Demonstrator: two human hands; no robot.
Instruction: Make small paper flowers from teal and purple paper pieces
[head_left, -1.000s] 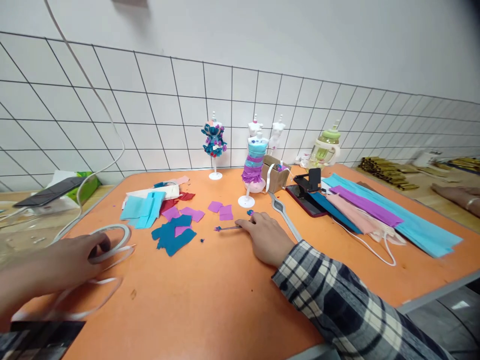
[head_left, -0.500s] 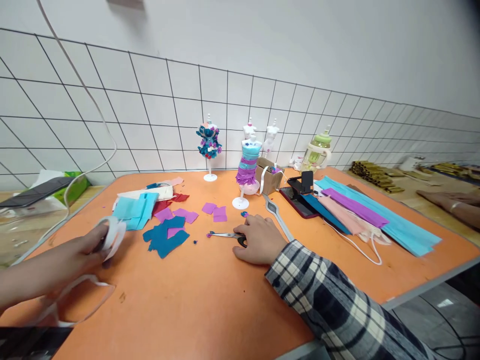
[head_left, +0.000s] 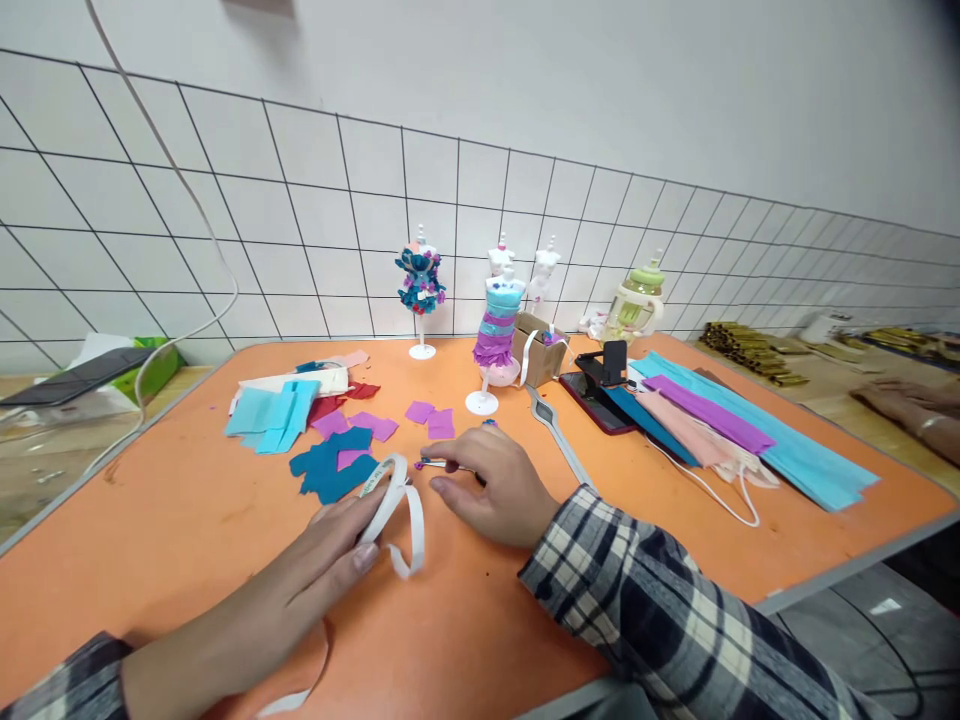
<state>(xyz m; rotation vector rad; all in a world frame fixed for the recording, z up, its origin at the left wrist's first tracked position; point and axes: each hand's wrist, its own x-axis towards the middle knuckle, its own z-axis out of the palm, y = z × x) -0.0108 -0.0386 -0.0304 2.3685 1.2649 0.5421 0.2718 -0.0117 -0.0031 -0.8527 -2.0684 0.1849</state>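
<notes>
My left hand grips a roll of white tape, with a loose end curling down from it on the right. Another length of white strip trails below the forearm. My right hand is over the scissors, its thumb and index finger apart; the palm and fingers hide the handles. A tiny purple bit is by the blade tips. Teal fabric scraps and purple squares lie beyond the hands. Past them stands a small dress form in light blue and purple.
A second dressed form and white forms stand at the back by a cardboard box. On the right are a phone, fabric strips and a green-lidded bottle. Another person's hand shows far right.
My left hand has brought the tape roll from the left side to the middle, near the scissors. My right hand has shifted slightly left, farther over the scissors.
</notes>
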